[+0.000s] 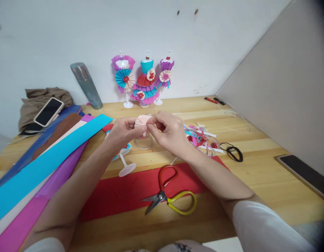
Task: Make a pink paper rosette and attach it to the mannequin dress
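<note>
Above the middle of the table, a small pale pink pleated paper rosette (141, 121) is between my two hands. My left hand (119, 134) pinches its left and lower edge. The fingertips of my right hand (168, 131) are closed on its right side; the exact grip there is partly hidden. Below it lies a clear ring, perhaps a tape roll (152, 142). A small white dress form (127, 169) lies on its side, partly behind my left hand. Scissors (162, 196) with one red and one yellow handle rest half open on a strip of red paper (106, 196).
Turquoise (51, 155) and other coloured paper strips cover the left side. Three paper-dressed mannequins (147, 82) stand at the wall beside a leaning flask (87, 85). Paper scraps (201, 138), a black hair tie (235, 154) and a phone (303, 173) lie to the right.
</note>
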`<action>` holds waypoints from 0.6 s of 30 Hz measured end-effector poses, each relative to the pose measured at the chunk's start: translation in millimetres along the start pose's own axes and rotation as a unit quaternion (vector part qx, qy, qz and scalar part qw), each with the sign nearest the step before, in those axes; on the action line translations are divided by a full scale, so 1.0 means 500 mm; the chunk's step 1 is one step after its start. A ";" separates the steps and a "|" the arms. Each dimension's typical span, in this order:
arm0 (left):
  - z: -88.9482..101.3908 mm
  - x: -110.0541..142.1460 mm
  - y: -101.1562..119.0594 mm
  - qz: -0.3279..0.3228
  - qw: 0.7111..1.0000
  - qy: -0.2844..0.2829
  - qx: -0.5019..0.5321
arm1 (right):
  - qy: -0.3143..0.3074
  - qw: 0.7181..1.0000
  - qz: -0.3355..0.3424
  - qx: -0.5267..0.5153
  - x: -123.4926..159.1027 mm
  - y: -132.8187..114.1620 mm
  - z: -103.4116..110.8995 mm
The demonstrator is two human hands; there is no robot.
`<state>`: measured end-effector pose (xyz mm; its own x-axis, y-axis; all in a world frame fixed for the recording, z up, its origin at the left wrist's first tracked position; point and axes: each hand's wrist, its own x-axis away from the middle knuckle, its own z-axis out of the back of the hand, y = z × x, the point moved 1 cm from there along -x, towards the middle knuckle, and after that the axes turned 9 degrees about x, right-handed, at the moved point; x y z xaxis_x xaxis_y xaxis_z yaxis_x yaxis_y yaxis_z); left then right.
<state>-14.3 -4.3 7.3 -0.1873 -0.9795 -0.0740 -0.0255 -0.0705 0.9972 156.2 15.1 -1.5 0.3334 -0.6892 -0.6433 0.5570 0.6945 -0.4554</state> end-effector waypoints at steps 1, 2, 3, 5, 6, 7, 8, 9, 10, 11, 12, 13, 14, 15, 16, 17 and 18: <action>-0.001 0.000 0.001 -0.001 1.000 0.008 -0.005 | -0.002 1.000 0.000 0.000 0.000 -0.001 0.000; -0.002 0.000 0.002 -0.002 1.000 0.017 -0.009 | -0.004 1.000 0.001 -0.001 0.000 -0.001 0.000; -0.002 0.000 0.003 -0.002 1.000 0.027 -0.010 | -0.004 1.000 0.004 -0.002 0.001 -0.001 0.000; -0.004 0.000 0.002 0.001 0.999 0.038 -0.006 | -0.003 1.000 0.011 -0.007 0.002 -0.001 -0.001; -0.004 0.000 0.002 0.003 0.999 0.040 -0.001 | -0.003 1.000 0.014 -0.010 0.002 -0.001 -0.002; -0.005 0.000 0.001 0.004 0.999 0.041 0.003 | -0.003 1.000 0.016 -0.013 0.002 -0.001 -0.002; -0.005 -0.001 0.000 0.006 0.999 0.041 0.007 | -0.005 1.000 0.016 -0.016 0.002 0.000 -0.003; -0.004 -0.001 -0.001 0.006 0.999 0.041 0.010 | -0.007 1.000 0.014 -0.019 0.002 0.000 -0.003; -0.004 -0.002 -0.002 0.007 0.999 0.042 0.012 | -0.011 1.000 0.012 -0.022 0.001 0.001 -0.003; -0.003 -0.002 -0.002 0.006 0.999 0.043 0.013 | -0.014 1.000 0.010 -0.026 0.000 0.001 -0.003; -0.003 -0.003 -0.002 0.006 0.999 0.042 0.015 | -0.017 0.999 0.008 -0.031 -0.001 0.002 -0.002; -0.003 -0.004 -0.002 0.007 0.999 0.040 0.017 | -0.021 0.999 0.006 -0.037 -0.002 0.002 -0.002; -0.003 -0.004 -0.002 0.009 0.999 0.038 0.020 | -0.026 0.999 0.005 -0.044 -0.004 0.002 -0.001; -0.003 -0.005 -0.002 0.012 0.999 0.035 0.024 | -0.030 0.998 0.003 -0.049 -0.005 0.002 0.000; -0.003 -0.005 -0.002 0.014 0.999 0.032 0.029 | -0.036 0.998 0.002 -0.053 -0.006 0.002 0.002; -0.003 -0.005 -0.002 0.016 0.999 0.031 0.034 | -0.040 0.998 0.000 -0.056 -0.007 0.002 0.003; -0.003 -0.006 -0.003 0.016 0.999 0.033 0.038 | -0.044 0.997 0.000 -0.056 -0.007 0.002 0.004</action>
<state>-12.4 -1.7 6.1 -0.1240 -0.9915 -0.0388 -0.0951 -0.0270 0.9951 157.2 17.6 1.6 0.4016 -0.7011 -0.5892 0.4694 0.7100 -0.5249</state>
